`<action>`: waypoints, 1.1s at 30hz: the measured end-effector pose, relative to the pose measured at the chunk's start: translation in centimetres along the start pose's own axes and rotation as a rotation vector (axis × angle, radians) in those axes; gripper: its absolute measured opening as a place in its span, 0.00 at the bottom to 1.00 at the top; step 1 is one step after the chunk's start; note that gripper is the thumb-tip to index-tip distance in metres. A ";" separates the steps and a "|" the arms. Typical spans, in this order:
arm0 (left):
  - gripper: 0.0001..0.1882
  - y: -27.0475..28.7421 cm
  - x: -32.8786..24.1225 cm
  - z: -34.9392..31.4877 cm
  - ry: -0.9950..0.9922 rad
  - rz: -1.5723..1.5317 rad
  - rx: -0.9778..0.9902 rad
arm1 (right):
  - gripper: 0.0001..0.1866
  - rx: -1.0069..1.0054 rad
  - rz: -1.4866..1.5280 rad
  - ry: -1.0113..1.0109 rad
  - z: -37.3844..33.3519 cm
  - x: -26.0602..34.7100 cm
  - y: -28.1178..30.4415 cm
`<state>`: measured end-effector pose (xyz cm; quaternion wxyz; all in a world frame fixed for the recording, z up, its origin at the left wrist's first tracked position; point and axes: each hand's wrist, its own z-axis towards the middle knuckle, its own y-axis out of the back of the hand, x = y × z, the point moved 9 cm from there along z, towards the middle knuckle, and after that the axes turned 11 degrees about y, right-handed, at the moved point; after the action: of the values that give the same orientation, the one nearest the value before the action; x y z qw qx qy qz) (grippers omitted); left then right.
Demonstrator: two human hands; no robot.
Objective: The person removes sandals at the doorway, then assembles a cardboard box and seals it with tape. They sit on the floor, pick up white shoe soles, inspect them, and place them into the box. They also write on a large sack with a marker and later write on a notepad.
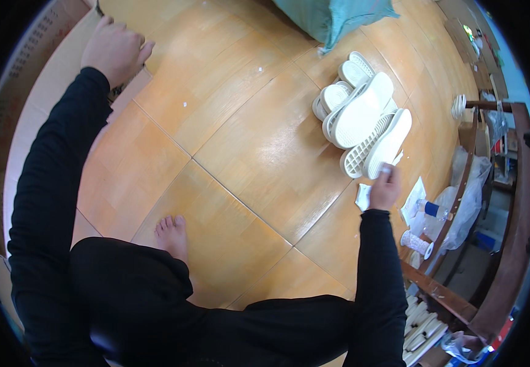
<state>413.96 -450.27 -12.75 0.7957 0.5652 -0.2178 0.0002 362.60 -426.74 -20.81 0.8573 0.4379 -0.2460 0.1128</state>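
Note:
My left hand (115, 52) is over the edge of a cardboard box (36, 128) at the far left. Its thumb stands apart from the fingers, which are partly foreshortened, and I see nothing held in it. On the right, my right hand (385, 189) pinches the near end of a white shoe sole (390, 144). This sole lies at the near right of a loose pile of white shoe soles (363, 113) on the floor. Some soles in the pile lie smooth side up, while another shows a grid of hollow cells (357, 160).
A teal sack (338, 18) rests on the floor at the top. At right stands a wooden rack (512, 244), with clear plastic bags (460, 202), a plastic bottle (433, 210) and a spool (416, 243) beside it. My bare foot (172, 235) is on the tiles.

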 end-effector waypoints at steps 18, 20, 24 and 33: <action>0.21 2.3 0.7 -0.9 0.033 -0.200 0.039 | 0.17 0.370 -0.027 0.045 3.5 12.7 -16.0; 0.20 3.2 0.3 -0.9 0.015 -0.301 0.083 | 0.15 0.288 0.082 -0.221 2.5 10.8 -10.6; 0.20 4.2 0.0 -0.6 -0.019 -0.299 0.126 | 0.20 0.762 -0.094 -0.447 -1.9 8.9 2.9; 0.20 3.1 1.4 0.8 0.036 -0.292 0.225 | 0.16 0.279 -0.226 -0.937 -12.8 18.9 31.1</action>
<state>414.14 -450.22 -9.26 0.7229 0.6760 -0.1179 -0.0810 370.15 -398.47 4.30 0.5948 0.5759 -0.5382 -0.1576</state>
